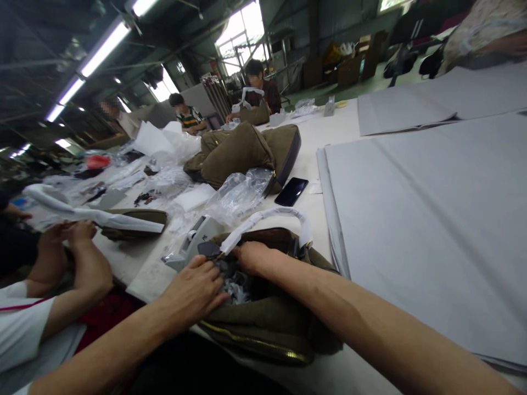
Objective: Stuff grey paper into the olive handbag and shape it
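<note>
Olive bag (pixel 267 321): table's (pixel 343 123) near edge, mouth up | left hand (pixel 200 286): fingers loosely parted by rim, probably steadying it | right hand (pixel 252 257): inside, fingertips hidden, grip indeterminable | wrapped handle (pixel 272 215): arched far side, seemingly leaving access

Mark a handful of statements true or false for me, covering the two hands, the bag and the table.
1. The right hand reaches into the open bag. True.
2. The left hand holds the phone. False: the hand is at the bag's opening, and the phone lies on the table.
3. The bag's handle is wrapped in white. True.
4. The large sheets on the right are black. False: they are pale grey.
5. A yellow zipper runs along the bag's near side. True.
</note>
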{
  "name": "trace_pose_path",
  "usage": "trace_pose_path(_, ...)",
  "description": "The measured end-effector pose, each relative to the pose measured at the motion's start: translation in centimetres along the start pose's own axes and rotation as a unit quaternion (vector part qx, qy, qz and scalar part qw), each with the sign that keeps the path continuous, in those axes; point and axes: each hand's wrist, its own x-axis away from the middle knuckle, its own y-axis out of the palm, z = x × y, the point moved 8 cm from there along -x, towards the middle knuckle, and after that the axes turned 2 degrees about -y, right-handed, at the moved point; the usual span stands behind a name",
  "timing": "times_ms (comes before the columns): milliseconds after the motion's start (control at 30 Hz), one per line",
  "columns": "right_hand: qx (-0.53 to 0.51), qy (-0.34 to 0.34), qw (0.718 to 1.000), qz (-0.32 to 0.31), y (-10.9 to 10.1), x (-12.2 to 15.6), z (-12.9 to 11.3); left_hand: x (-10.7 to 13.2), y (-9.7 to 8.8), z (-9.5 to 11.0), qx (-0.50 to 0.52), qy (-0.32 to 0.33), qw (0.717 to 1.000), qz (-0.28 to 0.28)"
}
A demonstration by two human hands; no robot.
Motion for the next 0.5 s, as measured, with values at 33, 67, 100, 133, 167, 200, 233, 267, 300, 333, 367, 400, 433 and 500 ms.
trace_pose_path(33,0.009,-0.02,1.0,0.007,-0.4,0.7,-0.4,1.0,-0.7,-0.6,0.024,-0.007,0.997,0.068)
trace_pose_path(67,0.018,-0.038,0.999,0.018,-0.7,1.4,-0.8,2.1,-1.4,-1.3,0.041,-0.027,0.99,0.136)
trace_pose_path(100,0.034,-0.056,0.997,0.037,-1.1,2.1,-1.3,3.2,-1.9,-2.0,0.05,-0.06,0.976,0.202)
trace_pose_path(133,0.056,-0.077,0.994,0.061,-1.3,2.8,-2.0,4.2,-2.2,-2.7,0.057,-0.107,0.957,0.263)
trace_pose_path(167,0.083,-0.102,0.988,0.084,-1.2,3.4,-2.7,5.2,-2.2,-3.6,0.068,-0.167,0.933,0.311)
trace_pose_path(200,0.111,-0.131,0.98,0.104,-0.9,3.9,-3.6,5.8,-1.9,-4.4,0.09,-0.23,0.907,0.34)
trace_pose_path(233,0.136,-0.169,0.969,0.121,-0.4,4.2,-4.6,6.1,-1.2,-5.2,0.13,-0.286,0.883,0.35)
trace_pose_path(267,0.155,-0.211,0.956,0.135,0.3,4.4,-5.6,6.0,-0.3,-5.8,0.186,-0.327,0.862,0.34)
trace_pose_path(300,0.165,-0.249,0.944,0.142,1.1,4.4,-6.4,5.6,0.8,-6.2,0.249,-0.352,0.845,0.318)
trace_pose_path(333,0.168,-0.277,0.935,0.143,2.0,4.1,-7.0,5.0,1.7,-6.4,0.305,-0.365,0.83,0.292)
trace_pose_path(367,0.171,-0.297,0.929,0.143,2.7,3.6,-7.5,4.5,2.4,-6.5,0.347,-0.374,0.817,0.27)
trace_pose_path(400,0.175,-0.31,0.924,0.138,3.3,2.8,-7.8,4.2,2.8,-6.5,0.373,-0.383,0.805,0.257)
trace_pose_path(433,0.182,-0.316,0.923,0.126,3.9,1.9,-8.0,4.2,3.0,-6.6,0.385,-0.397,0.793,0.255)
trace_pose_path(500,0.198,-0.314,0.923,0.103,4.5,-0.1,-8.5,4.6,3.2,-6.8,0.396,-0.429,0.766,0.269)
